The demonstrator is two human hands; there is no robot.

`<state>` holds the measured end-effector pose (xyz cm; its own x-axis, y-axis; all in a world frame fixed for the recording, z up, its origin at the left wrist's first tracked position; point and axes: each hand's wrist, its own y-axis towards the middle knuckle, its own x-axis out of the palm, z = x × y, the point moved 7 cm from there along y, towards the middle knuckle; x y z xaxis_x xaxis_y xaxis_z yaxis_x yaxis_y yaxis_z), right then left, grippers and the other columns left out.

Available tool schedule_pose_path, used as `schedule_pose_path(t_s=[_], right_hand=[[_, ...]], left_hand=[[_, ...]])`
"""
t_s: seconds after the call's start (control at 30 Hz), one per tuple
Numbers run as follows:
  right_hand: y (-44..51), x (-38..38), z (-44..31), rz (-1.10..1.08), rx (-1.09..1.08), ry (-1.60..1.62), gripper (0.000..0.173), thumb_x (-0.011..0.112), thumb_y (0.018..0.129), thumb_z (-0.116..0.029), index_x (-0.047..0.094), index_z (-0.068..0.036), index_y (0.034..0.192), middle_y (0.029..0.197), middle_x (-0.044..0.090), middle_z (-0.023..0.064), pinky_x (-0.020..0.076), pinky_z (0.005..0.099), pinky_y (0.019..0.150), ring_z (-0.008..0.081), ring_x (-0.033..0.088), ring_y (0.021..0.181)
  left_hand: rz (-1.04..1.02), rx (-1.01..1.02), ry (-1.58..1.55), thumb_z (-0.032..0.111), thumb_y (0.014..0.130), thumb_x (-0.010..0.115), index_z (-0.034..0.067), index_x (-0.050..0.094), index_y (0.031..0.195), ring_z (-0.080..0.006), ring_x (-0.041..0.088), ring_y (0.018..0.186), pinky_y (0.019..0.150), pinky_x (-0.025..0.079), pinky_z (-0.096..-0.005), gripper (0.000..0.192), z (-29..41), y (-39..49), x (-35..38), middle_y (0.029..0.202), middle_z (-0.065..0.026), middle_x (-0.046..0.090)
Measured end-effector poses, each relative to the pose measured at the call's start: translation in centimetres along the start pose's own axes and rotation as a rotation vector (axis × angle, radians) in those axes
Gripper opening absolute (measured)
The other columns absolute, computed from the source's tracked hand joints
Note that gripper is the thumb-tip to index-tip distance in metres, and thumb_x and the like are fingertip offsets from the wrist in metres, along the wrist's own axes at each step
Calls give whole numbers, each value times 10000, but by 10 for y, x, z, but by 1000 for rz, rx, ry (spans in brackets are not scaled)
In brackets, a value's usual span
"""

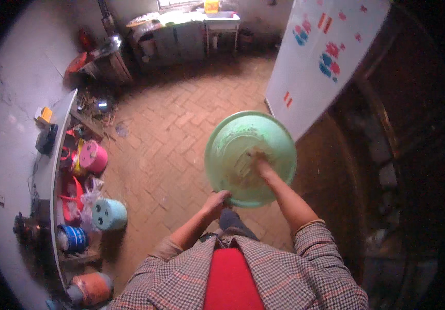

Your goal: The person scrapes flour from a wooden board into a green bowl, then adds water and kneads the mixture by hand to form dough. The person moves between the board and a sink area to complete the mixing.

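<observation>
A round green plastic basin (251,119) is held out in front of me above the brick floor. My left hand (219,199) grips its near rim at the lower left. My right hand (260,157) reaches down inside the basin, over its right middle; the fingers are blurred, and whether they hold anything cannot be made out. Brownish cloudy matter, which looks like murky liquid, covers the basin's bottom, and dark specks cling to the far inner wall.
A white panel with flower decals (315,58) stands at the right. Along the left wall is a shelf table (57,166) with a pink stool (93,156), a light blue stool (110,214) and a blue bucket (75,238). A counter (179,42) lies at the far wall.
</observation>
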<state>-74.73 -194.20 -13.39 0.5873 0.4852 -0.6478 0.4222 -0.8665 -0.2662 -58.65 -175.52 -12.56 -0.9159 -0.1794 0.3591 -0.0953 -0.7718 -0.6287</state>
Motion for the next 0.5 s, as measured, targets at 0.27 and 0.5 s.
schedule_pose_path(t_s=[0.27, 0.5], right_hand=[[223, -95, -163, -83, -375, -344, 602, 697, 821, -319, 491, -171, 1366, 1420, 441, 177, 420, 506, 1011, 409, 449, 1271], [423, -191, -187, -45, -371, -710, 647, 744, 767, -273, 507, -177, 1361, 1503, 325, 194, 391, 534, 1049, 467, 352, 1338]], left_hand=[[119, 99, -130, 122, 801, 583, -88, 535, 1160, -288, 642, 882, 791, 584, -414, 418, 269, 137, 9, 1045, -155, 602], [107, 69, -158, 122, 797, 594, -68, 538, 1116, -306, 643, 901, 820, 567, -429, 376, 399, 291, -8, 1034, -161, 600]])
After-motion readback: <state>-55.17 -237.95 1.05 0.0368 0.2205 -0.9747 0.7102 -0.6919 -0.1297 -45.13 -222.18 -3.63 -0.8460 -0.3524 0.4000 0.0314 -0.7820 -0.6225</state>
